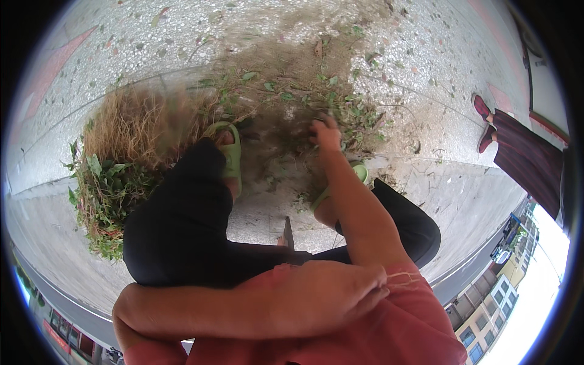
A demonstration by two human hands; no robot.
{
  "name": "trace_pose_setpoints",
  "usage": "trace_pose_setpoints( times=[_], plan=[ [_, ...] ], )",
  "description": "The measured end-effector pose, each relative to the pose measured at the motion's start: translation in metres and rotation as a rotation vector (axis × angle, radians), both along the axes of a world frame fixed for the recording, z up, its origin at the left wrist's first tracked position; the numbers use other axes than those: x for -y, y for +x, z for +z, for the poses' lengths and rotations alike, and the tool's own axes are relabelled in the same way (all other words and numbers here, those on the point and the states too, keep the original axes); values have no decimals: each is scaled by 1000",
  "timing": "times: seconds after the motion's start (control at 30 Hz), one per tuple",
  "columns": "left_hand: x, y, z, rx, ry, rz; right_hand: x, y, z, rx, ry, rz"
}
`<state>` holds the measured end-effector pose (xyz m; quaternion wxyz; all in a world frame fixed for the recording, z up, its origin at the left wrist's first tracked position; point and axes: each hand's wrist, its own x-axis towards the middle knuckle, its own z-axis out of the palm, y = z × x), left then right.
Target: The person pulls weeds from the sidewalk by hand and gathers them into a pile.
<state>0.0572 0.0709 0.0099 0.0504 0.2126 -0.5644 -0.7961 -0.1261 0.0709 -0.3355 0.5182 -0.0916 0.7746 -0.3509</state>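
Observation:
My left hand point(372, 289) is drawn across my front, its fingers closed around thin pale root strands point(404, 276). Lower down at the ground, my right hand point(326, 132) is over soil and scattered green leaves point(358, 114). Its fingers are bent and blurred, and whether they hold anything is unclear. A large heap of dry brown roots point(132, 127) lies at the left, with leafy green stems point(112, 187) along its near side. My green sandals point(232, 153) stand on either side of the loose brown soil point(278, 137).
Pebbled paving point(150, 41) with crumbs of soil and leaf bits surrounds the heap. Between my legs shows a dark, narrow seat or tool part point(288, 232). At the right stands another person in dark striped trousers point(524, 155) and red shoes. A road and buildings point(483, 315) lie beyond.

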Motion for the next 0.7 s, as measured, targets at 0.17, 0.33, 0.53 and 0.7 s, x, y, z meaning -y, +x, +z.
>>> trace_pose_setpoints(
  times=[0.17,0.33,0.53,0.7],
  plan=[
    [2,7,4,-51,28,124,9,20,4,-70,-93,261],
    [5,17,8,-58,32,220,35,131,17,174,-156,444],
    [7,31,8,-49,18,245,57,163,0,27,-168,607],
    [11,45,5,-45,-20,342,65,141,30,243,-98,138]
  ],
)
